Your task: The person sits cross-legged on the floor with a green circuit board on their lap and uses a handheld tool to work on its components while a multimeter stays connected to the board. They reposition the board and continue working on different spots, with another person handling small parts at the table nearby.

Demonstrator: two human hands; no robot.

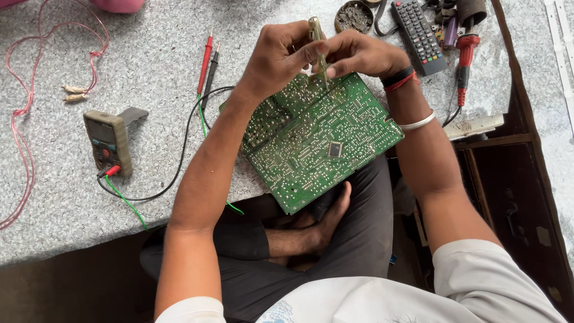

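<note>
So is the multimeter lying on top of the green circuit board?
No, the multimeter lies on the grey table, well apart from the circuit board.

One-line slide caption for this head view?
Both hands, left and right, hold a thin tool to a green circuit board; multimeter beside.

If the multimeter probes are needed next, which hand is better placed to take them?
Left, probably: the probes lie on the table left of the circuit board, nearer the left hand. The right hand is farther away.

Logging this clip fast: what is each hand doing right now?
Left hand: closed on the screwdriver.
Right hand: closed, fingers pinching the same screwdriver above the board.
</note>
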